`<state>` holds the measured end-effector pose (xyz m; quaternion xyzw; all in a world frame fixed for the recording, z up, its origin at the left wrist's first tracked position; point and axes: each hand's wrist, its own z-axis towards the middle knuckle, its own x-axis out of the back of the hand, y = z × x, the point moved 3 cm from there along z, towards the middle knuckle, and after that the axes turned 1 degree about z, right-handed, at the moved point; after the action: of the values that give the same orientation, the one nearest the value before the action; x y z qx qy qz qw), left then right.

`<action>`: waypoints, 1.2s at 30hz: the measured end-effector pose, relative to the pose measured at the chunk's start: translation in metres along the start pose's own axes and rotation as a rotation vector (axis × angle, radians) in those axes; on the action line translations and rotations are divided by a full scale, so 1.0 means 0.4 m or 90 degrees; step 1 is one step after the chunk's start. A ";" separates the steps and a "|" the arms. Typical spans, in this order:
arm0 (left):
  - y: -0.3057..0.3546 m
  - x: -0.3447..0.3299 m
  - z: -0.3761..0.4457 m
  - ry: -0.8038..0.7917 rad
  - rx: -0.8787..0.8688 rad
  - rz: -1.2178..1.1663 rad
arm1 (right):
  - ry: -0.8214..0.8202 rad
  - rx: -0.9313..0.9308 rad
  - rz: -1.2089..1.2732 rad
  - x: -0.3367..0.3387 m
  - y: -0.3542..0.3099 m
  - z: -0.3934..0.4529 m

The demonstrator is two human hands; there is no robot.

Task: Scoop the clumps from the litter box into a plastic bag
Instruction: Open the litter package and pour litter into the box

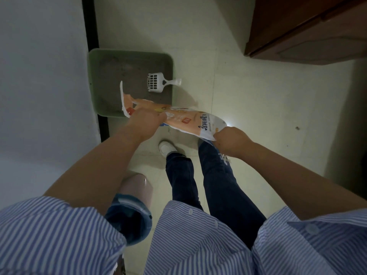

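1. The left hand (148, 118) clenches the torn open end of an orange-and-white plastic bag (186, 121); the right hand (231, 141) pinches its far-right end.
2. The bag hangs stretched over the near edge of the green litter box (93, 76), which sits against the left wall (39, 66).
3. A white slotted scoop (155, 83) lies on the grey litter, handle resting on the right rim.
4. Open tile floor (258, 116) spreads right toward a brown cabinet (307, 30).

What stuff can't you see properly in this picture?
- Head view: the near corner of the litter box is hidden by the plastic bag.
- The bag's print is too small to read, and its mouth is covered by the left hand.
- The right hand hides the bag's other end.
- Clumps in the litter: too dim to pick out.
- The scoop looks empty, not certain.
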<state>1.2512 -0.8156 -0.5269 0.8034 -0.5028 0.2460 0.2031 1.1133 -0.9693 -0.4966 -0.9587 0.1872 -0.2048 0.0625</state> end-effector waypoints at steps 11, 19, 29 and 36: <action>-0.001 0.011 0.010 0.017 0.006 0.015 | 0.000 -0.009 0.006 0.011 -0.004 0.004; -0.005 0.006 0.006 0.005 0.016 0.010 | -0.002 -0.006 0.011 0.009 -0.009 0.003; 0.010 0.025 -0.005 0.006 -0.002 0.039 | -0.010 -0.017 0.047 -0.025 -0.001 0.005; -0.020 0.044 0.007 0.013 -0.006 0.065 | 0.009 -0.004 0.097 -0.013 -0.022 -0.005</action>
<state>1.2655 -0.8266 -0.5193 0.7733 -0.5421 0.2615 0.1995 1.1109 -0.9593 -0.4950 -0.9403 0.2606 -0.2059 0.0738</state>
